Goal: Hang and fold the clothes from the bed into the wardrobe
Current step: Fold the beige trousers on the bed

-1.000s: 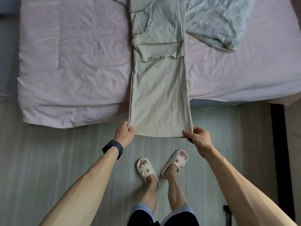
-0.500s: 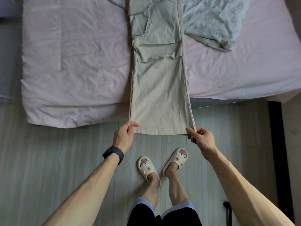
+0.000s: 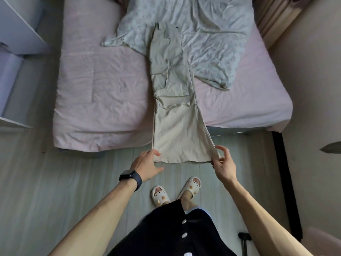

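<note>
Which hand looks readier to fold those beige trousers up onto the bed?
Probably left: the left hand pinches its hem corner of the trousers squarely, while the right hand holds its corner with fingers splayed.

From here I can read no writing, label, brand or number anywhere in this view. The beige trousers (image 3: 177, 137) at the centre of the frame show only plain cloth and seams. The dark wristwatch (image 3: 131, 179) at lower centre shows me no digits. The slippers (image 3: 160, 197) below it carry small spots, not letters.
</note>
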`<state>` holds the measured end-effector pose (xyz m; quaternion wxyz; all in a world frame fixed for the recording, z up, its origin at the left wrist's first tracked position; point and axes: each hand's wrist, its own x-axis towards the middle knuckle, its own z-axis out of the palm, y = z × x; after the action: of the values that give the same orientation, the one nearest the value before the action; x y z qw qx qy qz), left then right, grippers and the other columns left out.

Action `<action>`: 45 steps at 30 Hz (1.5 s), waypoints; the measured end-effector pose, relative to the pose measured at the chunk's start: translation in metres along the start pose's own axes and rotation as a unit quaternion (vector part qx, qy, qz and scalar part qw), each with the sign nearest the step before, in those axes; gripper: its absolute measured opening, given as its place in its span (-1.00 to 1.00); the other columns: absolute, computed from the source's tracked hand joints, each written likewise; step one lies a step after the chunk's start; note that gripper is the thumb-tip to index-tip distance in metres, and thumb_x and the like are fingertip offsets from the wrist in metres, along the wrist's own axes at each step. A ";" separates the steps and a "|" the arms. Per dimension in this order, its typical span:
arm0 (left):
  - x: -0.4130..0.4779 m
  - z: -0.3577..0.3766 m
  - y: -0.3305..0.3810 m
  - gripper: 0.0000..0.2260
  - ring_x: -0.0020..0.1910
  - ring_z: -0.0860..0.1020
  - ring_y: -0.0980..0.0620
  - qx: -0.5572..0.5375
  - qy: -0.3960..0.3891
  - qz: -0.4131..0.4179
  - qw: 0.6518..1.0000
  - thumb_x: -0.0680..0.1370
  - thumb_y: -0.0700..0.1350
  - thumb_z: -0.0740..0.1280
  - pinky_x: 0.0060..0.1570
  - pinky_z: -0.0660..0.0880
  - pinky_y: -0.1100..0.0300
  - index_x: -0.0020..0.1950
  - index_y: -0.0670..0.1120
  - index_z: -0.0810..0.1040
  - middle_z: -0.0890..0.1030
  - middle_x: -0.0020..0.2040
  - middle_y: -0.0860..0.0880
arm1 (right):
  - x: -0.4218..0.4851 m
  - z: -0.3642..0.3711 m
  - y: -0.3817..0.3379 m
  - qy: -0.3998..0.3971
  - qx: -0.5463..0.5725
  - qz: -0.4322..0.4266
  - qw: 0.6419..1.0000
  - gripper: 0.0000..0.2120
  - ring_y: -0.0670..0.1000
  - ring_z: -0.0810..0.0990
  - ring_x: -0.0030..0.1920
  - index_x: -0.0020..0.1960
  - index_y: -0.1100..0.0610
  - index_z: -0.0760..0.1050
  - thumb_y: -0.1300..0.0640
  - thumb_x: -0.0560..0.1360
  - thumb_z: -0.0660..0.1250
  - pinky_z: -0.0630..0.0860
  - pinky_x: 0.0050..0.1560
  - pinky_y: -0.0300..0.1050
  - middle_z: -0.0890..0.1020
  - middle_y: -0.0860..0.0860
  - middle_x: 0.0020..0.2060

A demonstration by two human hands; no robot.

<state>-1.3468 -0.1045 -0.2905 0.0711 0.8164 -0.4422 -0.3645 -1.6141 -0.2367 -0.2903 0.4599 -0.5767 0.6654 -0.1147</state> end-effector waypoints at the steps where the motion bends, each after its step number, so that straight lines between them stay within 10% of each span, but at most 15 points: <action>1: -0.002 -0.002 0.001 -0.67 0.15 0.45 0.09 0.054 0.022 0.025 0.998 0.48 0.09 0.41 0.00 0.37 0.16 0.22 0.13 0.46 0.52 0.11 0.12 | -0.004 -0.002 -0.002 -0.007 -0.048 -0.043 0.998 -0.81 -0.03 0.63 -0.20 0.21 -0.13 0.51 0.04 0.61 0.32 0.51 -0.10 -0.13 0.64 0.00 -0.08; 12: -0.003 -0.048 0.001 -0.77 -0.15 0.58 -0.11 0.246 0.219 0.185 0.926 0.31 -0.04 0.64 -0.28 0.48 0.03 -0.19 -0.06 0.65 0.60 -0.10 -0.04 | 0.016 -0.021 -0.036 0.036 -0.333 -0.352 0.874 -0.77 0.27 0.51 0.00 0.14 0.15 0.66 0.22 0.48 0.49 0.52 -0.07 0.10 0.55 0.22 0.12; 17: 0.007 -0.053 -0.005 -0.66 -0.31 0.57 -0.05 0.336 0.211 0.217 0.892 0.26 0.15 0.64 -0.36 0.49 0.12 -0.31 -0.06 0.62 0.56 -0.35 0.01 | 0.031 -0.020 -0.035 -0.087 -0.437 -0.320 0.836 -0.75 0.16 0.50 0.10 0.20 0.11 0.63 0.04 0.65 0.26 0.48 0.04 0.05 0.62 0.04 0.09; 25: 0.064 -0.061 -0.004 -0.71 0.25 0.46 0.01 0.215 0.080 0.115 0.966 0.66 0.09 0.19 0.15 0.32 0.14 0.30 0.03 0.52 0.59 0.21 0.05 | 0.080 -0.021 -0.075 -0.069 -0.322 -0.266 0.906 -0.83 0.16 0.54 -0.03 0.05 0.14 0.65 0.05 0.55 0.42 0.50 -0.07 0.04 0.63 0.07 -0.12; 31: 0.149 -0.112 0.025 -0.79 0.14 0.51 -0.05 0.077 0.130 0.056 0.987 0.65 0.03 0.27 -0.07 0.34 0.15 0.23 0.03 0.59 0.65 0.11 -0.01 | 0.179 -0.005 -0.129 -0.055 -0.246 -0.306 0.918 -0.83 0.21 0.57 0.14 0.10 0.27 0.64 0.24 0.54 0.40 0.50 0.17 0.01 0.65 0.15 0.15; 39: 0.300 -0.205 0.050 -0.63 0.14 0.53 -0.13 0.104 0.159 -0.011 0.982 0.61 0.20 0.25 0.09 0.40 0.03 0.09 -0.07 0.61 0.64 0.04 -0.12 | 0.330 0.015 -0.238 -0.083 -0.125 -0.240 0.959 -0.74 0.01 0.66 -0.07 0.20 0.05 0.65 0.25 0.57 0.33 0.53 0.04 -0.15 0.70 0.03 -0.03; 45: 0.415 -0.248 0.049 -0.75 -0.01 0.58 -0.11 0.021 0.125 -0.026 0.992 0.56 0.22 0.33 -0.19 0.37 0.12 0.02 0.06 0.61 0.63 -0.08 0.00 | 0.424 0.052 -0.284 -0.047 -0.063 -0.137 0.988 -0.66 -0.04 0.63 -0.03 0.17 0.05 0.66 0.32 0.51 0.28 0.48 -0.08 -0.25 0.72 0.04 -0.02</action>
<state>-1.0740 -0.5057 -0.3107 0.0992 0.8683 -0.4160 -0.2514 -1.3497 -0.6753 -0.3282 0.4335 -0.6947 0.5639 -0.1073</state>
